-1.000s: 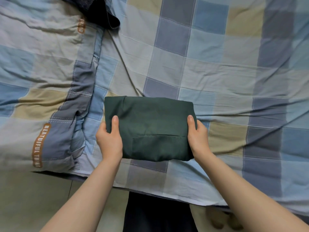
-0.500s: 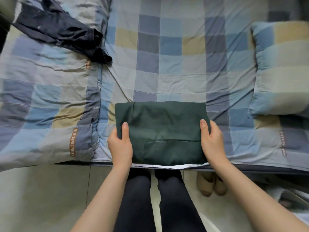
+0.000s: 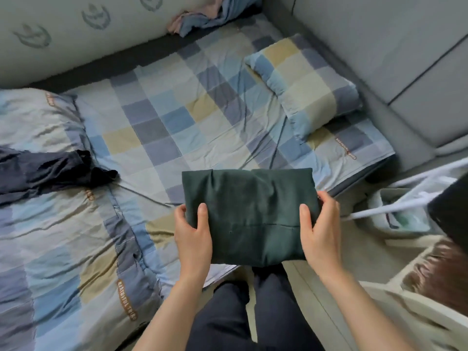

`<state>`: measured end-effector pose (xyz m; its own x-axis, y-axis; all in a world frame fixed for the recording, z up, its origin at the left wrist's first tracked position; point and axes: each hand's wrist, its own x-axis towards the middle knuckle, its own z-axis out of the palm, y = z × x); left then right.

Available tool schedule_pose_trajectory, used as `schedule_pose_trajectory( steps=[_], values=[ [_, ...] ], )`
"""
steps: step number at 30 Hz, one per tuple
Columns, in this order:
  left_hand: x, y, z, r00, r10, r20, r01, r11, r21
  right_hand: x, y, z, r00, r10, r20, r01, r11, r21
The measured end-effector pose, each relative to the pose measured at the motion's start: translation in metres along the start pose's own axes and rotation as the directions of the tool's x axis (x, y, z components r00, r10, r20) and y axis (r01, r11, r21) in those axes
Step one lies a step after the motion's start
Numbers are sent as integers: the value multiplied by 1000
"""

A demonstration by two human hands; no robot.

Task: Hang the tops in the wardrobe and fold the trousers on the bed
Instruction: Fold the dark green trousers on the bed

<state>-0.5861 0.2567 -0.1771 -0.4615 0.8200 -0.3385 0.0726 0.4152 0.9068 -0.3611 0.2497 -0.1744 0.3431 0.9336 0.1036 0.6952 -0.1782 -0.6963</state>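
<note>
Holding a folded pair of dark green trousers point(image 3: 249, 216) by both short ends, the person stands at the near edge of the bed point(image 3: 177, 127). The left hand point(image 3: 193, 236) grips the left end, thumb laid flat on top and the remaining fingers curled under the cloth; the right hand point(image 3: 321, 229) does the same at the right end, thumb on top and fingertips wrapped round the far corner. The bundle appears lifted clear of the checked bedding, hanging over the bed's edge and the person's legs, though whether its far side brushes the sheet cannot be told.

As for progress, this pair looks fully folded: a compact rectangle with a pocket seam showing across its face. What seems left for it is only to be set down somewhere on the bed. A dark navy garment point(image 3: 50, 171) lies crumpled on the quilt point(image 3: 63, 236) at the left, well apart from the green bundle; whether it is a top or trousers cannot be told, but it is plainly not yet dealt with. A pillow point(image 3: 311, 82) lies at the right of the bed. No wardrobe or hung tops show, so that half of the job cannot be judged.
</note>
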Motion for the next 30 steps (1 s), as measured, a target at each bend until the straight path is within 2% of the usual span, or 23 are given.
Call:
schedule_pose_trajectory(
  steps=[5,8,12,16,21,25,29,30],
  values=[
    [-35,18,9,969,103,226,-123,990,72,-62,5,-42,988,68,-141,-76,995,-56],
    [-57,21,23,925,161,344,-216,968,127,-91,15,-67,968,133,-212,-152,985,-80],
    [-95,18,46,844,219,491,-344,921,181,-135,33,-108,901,223,-373,-281,954,-108],
    [-149,10,71,739,249,626,-433,887,158,-194,55,-154,815,297,-498,-398,911,-110],
    [-245,-12,92,564,283,776,-541,836,89,-289,90,-207,696,412,-588,-554,829,-74],
    [-331,-40,97,428,259,866,-582,812,45,-374,115,-251,600,470,-648,-642,766,-38],
    [-395,-66,102,334,229,914,-594,804,16,-438,134,-278,518,513,-685,-702,713,4],
    [-420,-73,104,297,205,933,-596,803,13,-462,139,-287,468,532,-705,-732,681,28]
  ],
)
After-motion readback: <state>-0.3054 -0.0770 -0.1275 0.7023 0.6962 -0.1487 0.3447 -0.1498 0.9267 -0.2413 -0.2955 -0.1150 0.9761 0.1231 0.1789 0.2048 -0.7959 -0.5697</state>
